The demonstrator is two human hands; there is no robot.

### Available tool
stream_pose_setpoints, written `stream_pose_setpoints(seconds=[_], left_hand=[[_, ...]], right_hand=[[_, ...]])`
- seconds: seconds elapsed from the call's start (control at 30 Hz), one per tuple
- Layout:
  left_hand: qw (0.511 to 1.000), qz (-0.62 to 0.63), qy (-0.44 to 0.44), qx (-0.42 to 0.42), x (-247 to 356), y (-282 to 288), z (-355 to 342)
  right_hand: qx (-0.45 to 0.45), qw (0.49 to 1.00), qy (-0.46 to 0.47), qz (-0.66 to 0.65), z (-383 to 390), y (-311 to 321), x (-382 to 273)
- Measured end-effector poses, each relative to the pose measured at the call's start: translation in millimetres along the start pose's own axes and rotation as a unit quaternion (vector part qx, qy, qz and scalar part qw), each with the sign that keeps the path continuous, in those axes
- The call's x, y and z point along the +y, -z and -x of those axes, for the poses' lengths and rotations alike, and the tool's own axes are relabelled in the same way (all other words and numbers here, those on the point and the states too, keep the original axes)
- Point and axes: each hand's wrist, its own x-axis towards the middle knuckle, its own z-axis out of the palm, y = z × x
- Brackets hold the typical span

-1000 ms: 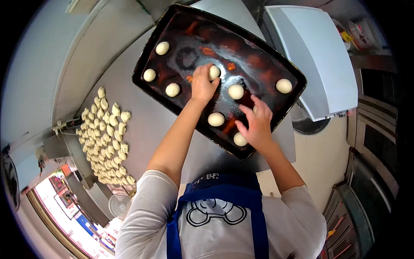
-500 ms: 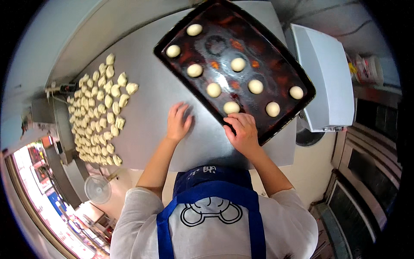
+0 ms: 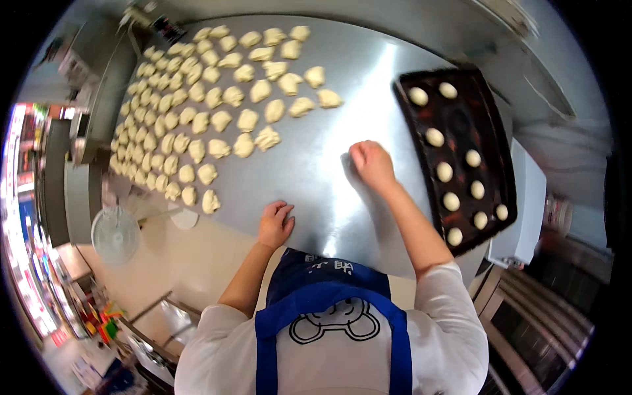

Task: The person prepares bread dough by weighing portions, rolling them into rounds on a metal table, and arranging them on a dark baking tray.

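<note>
Closest to the blue apron [image 3: 327,296], the left hand [image 3: 276,225] is hovering by the near edge of the metal worktop [image 3: 309,181], its fingers loosely bent and slightly apart, with nothing showing in its grasp. A little farther in, the right hand [image 3: 372,162] is curling its fingers together over bare metal; whether it is pinching anything, or touching the surface, I cannot tell. To the right, the dark rimmed baking tray [image 3: 455,120] is lying lengthwise away from the body, bearing ten smooth dough balls [image 3: 444,172] spaced apart; these are probably sitting soft and easily dented on a slick, shiny base, so cupping each lightly around its sides seems safest, while the tray, likely stiff and fairly heavy, is offering its raised rim as a hold. To the left and stretching toward the far edge, many rough dough pieces [image 3: 247,120] are resting in loose rows, mostly separate. Each is looking light, pliable and perhaps tacky, calling for a gentle whole-piece grasp from above rather than a pinch at one corner.
</note>
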Motion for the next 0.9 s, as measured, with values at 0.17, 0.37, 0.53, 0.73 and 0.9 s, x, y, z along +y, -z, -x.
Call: stream_pose_setpoints(seconds=[0.17, 0.37, 0.53, 0.73, 0.9], left_hand=[[0.998, 0.046, 0.041, -0.005, -37.1, 47.8, 8.6], [0.991, 0.073, 0.108, 0.036, -55.2, 79.0, -18.3], [0.996, 0.044, 0.008, 0.078, -31.6, 66.0, -143.1], [0.990, -0.107, 0.039, 0.078, -42.1, 30.4, -202.5], [0.991, -0.099, 0.078, 0.050, -29.0, 25.4, -206.8]], right_hand=[[0.077, 0.992, -0.067, 0.074, -150.9, -63.5, 20.7], [0.030, 0.989, -0.085, 0.113, -170.0, -104.5, 11.5], [-0.022, 0.994, -0.065, 0.082, -144.0, -58.8, 7.3], [0.070, 0.995, -0.026, -0.062, -67.8, -26.2, -19.6], [-0.002, 0.988, 0.146, 0.053, 12.4, 3.3, 3.8]])
